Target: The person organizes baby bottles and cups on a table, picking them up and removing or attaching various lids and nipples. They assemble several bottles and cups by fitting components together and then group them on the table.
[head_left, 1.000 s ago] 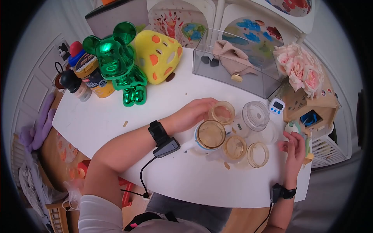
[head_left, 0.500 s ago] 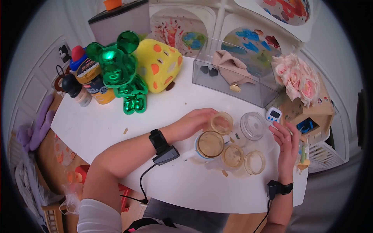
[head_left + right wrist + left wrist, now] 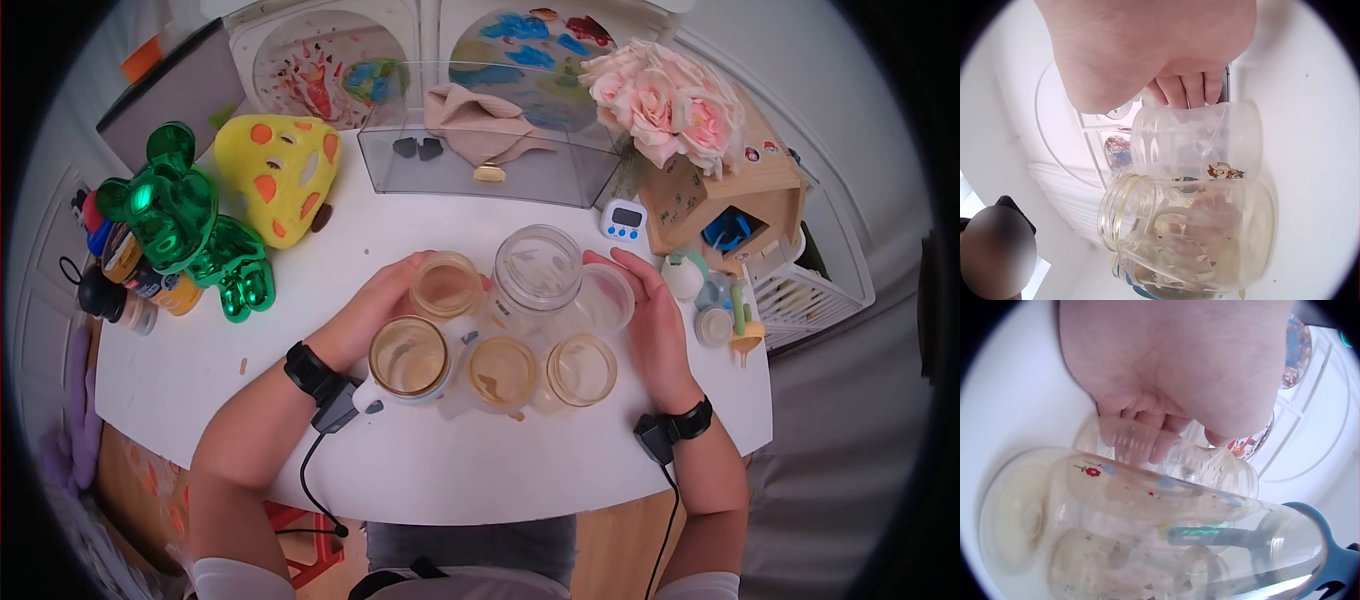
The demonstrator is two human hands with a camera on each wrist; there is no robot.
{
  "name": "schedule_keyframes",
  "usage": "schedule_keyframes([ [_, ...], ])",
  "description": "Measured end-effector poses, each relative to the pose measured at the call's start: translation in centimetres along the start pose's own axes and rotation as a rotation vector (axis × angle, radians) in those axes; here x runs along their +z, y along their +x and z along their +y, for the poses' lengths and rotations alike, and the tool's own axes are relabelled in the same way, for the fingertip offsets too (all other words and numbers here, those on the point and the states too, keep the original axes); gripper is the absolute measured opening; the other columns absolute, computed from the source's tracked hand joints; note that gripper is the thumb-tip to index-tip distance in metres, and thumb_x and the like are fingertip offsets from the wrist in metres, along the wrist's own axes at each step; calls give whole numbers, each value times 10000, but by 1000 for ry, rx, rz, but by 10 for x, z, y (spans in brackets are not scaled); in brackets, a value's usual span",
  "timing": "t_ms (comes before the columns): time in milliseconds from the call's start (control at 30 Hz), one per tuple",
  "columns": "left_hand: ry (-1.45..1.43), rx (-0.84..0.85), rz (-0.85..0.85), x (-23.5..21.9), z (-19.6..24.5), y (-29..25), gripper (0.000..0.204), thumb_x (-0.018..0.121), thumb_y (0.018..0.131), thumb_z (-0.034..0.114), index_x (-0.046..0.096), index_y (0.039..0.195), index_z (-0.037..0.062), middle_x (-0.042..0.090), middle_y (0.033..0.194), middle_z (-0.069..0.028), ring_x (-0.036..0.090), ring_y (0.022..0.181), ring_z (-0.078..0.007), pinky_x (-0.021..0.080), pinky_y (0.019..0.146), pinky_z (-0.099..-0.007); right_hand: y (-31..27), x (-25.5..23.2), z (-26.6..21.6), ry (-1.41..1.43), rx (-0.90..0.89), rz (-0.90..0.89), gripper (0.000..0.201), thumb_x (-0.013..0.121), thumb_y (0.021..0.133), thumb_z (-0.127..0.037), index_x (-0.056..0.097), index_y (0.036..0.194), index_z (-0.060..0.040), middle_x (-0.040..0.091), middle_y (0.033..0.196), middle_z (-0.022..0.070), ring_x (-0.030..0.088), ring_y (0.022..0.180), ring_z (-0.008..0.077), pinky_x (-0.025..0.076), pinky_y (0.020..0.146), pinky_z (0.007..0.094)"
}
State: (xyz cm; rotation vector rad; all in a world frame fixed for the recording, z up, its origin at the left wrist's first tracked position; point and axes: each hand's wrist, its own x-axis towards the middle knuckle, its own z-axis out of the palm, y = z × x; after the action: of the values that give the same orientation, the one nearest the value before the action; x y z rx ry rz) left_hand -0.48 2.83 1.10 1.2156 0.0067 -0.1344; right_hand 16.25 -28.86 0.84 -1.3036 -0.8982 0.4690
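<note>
Several open-topped clear jars and bottles stand in a tight group on the white table between my two hands. My left hand rests along the far left side of a brown-tinted bottle, its fingers reaching behind; in the left wrist view they show through the clear wall. In front of it stands a bottle with a flower print and a blue handle. Along the right side, my right hand holds its fingers stretched beside a frosted jar. A clear jar and two brownish jars complete the group.
A white timer and a transparent case with a cloth inside stand behind. On the left are a green bear figure, a yellow plush toy and bottles. Pink roses and a wooden house stand right.
The head view has turned, so the table's things sit further left. My right hand has come in from the right to the frosted jar. My left hand stays at the brown-tinted bottle.
</note>
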Motion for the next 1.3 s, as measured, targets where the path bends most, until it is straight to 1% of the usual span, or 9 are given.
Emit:
schedule_keyframes([
  [67, -61, -38, 0, 2, -2, 0, 592, 288, 1195, 424, 528, 1506, -19, 618, 1516, -165, 583, 1413, -233, 432, 1224, -369, 0, 0, 3, 88, 59, -6, 726, 315, 1154, -583, 376, 1607, -18, 530, 1588, 231, 515, 1469, 293, 361, 1253, 428],
  [133, -90, -27, 35, 0, -5, 1, 610, 375, 1162, 531, 597, 1466, 51, 670, 1405, -64, 646, 1284, -164, 524, 1133, -350, -1, 0, 6, 100, 74, -9, 727, 301, 1155, -587, 371, 1611, -25, 545, 1572, 226, 520, 1464, 289, 363, 1252, 428],
  [267, -47, -37, 55, -1, -6, 2, 606, 376, 1164, 522, 588, 1481, 51, 672, 1410, -64, 649, 1280, -165, 524, 1139, -351, -2, 3, 5, 134, 95, -39, 731, 280, 1154, -600, 357, 1622, -44, 582, 1529, 208, 527, 1456, 282, 372, 1246, 429],
  [333, 68, -27, 97, 5, -2, 3, 652, 269, 1191, 495, 607, 1453, 3, 661, 1459, -111, 606, 1358, -192, 430, 1218, -357, -3, 2, 6, 123, 95, -36, 724, 276, 1156, -595, 356, 1622, -47, 585, 1526, 206, 530, 1452, 280, 373, 1246, 426],
  [533, -5, -39, 107, -3, -9, 6, 645, 276, 1190, 493, 625, 1421, 3, 679, 1422, -97, 615, 1344, -191, 442, 1207, -354, 0, 4, 7, 105, 117, 2, 679, 243, 1172, -556, 374, 1602, -48, 601, 1508, 204, 547, 1429, 265, 380, 1239, 404],
  [767, 135, 33, 99, -1, -7, 4, 643, 266, 1192, 487, 616, 1432, 4, 677, 1426, -94, 628, 1330, -190, 468, 1187, -355, 3, 3, 7, 77, 101, 36, 657, 220, 1180, -535, 380, 1579, -39, 633, 1468, 211, 561, 1416, 265, 387, 1234, 398],
  [867, 1, -6, 68, -5, -8, 6, 632, 266, 1195, 477, 613, 1438, 8, 678, 1428, -98, 629, 1333, -193, 469, 1186, -356, 8, -1, 11, 77, 90, 49, 647, 214, 1181, -530, 376, 1567, -36, 640, 1462, 212, 567, 1410, 264, 393, 1229, 395],
  [1133, 249, 60, 50, -5, -6, 6, 611, 260, 1201, 443, 616, 1443, 10, 688, 1426, -107, 628, 1341, -181, 468, 1187, -348, 9, -8, 15, 19, 87, 57, 661, 222, 1179, -541, 378, 1572, -33, 655, 1443, 182, 571, 1400, 248, 374, 1231, 403],
  [1300, 52, 33, 42, -11, -15, 7, 603, 308, 1189, 469, 619, 1423, 9, 698, 1377, -90, 653, 1279, -181, 496, 1152, -348, 2, -8, 13, -46, 130, 78, 665, 233, 1179, -542, 379, 1591, -40, 670, 1412, 151, 581, 1374, 226, 372, 1223, 396],
])
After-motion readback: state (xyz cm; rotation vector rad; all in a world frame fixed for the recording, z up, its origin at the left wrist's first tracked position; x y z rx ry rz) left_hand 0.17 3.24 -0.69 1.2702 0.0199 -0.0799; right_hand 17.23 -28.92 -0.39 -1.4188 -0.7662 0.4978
